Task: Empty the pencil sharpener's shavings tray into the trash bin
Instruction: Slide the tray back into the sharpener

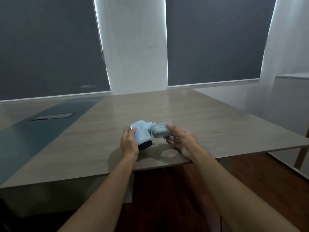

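Observation:
A pale blue pencil sharpener (pixel 141 132) with a dark base is held tilted just above the wooden table (pixel 209 121), near its front edge. My left hand (pixel 129 142) grips the sharpener's left side. My right hand (pixel 181 139) holds the translucent grey shavings tray (pixel 161 132), which sticks out to the right of the sharpener's body and looks partly pulled out. I cannot tell whether the tray is wholly free of the body. No trash bin is in view.
A flush dark cable hatch (pixel 53 116) sits in a grey-blue strip on the table's left. Dark roller blinds (pixel 215 39) cover the windows behind. A white cabinet (pixel 291 101) stands at the right, above a wooden floor (pixel 167 190).

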The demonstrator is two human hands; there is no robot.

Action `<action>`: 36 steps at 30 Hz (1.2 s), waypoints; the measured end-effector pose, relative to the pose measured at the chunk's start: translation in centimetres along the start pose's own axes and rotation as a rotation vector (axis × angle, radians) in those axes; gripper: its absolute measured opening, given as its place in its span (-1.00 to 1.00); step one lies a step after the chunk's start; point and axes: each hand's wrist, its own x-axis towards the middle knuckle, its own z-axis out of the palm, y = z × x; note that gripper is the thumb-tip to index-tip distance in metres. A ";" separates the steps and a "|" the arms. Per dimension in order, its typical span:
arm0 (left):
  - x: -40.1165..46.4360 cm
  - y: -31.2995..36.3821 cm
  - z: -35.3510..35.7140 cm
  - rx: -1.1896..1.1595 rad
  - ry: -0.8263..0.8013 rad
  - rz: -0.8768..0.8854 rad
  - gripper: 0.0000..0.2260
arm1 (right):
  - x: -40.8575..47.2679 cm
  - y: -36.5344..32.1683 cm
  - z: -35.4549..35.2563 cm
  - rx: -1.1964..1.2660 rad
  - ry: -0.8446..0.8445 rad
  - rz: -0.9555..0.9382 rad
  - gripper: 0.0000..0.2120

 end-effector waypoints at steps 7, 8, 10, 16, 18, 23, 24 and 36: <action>-0.1 -0.6 -0.1 -0.007 0.001 0.050 -0.86 | -0.1 0.8 -0.3 -0.089 -0.062 -0.036 -0.66; -0.1 -0.7 -0.1 -0.007 0.001 0.052 -0.86 | -0.2 0.9 -0.3 -0.105 -0.066 -0.046 -0.68; -0.3 -0.5 0.0 0.002 -0.018 0.063 -0.87 | -0.5 0.9 0.0 -0.129 -0.074 -0.060 -0.67; -0.9 -0.3 0.0 0.044 -0.083 0.088 -0.90 | -0.5 1.1 0.2 -0.190 -0.078 -0.077 -0.50; -0.9 -0.3 0.1 0.053 -0.095 0.095 -0.89 | -0.4 1.3 0.1 -0.204 -0.074 -0.082 -0.51; -0.7 -0.4 0.1 0.078 -0.076 0.097 -0.85 | -0.3 1.4 0.2 -0.233 -0.113 -0.081 -0.65; -0.7 -0.3 0.1 0.084 -0.075 0.100 -0.84 | -0.3 1.4 0.2 -0.252 -0.126 -0.081 -0.67; -0.7 -0.8 0.2 0.205 -0.125 0.137 -0.70 | 0.4 1.4 0.2 -0.537 -0.159 -0.040 -0.32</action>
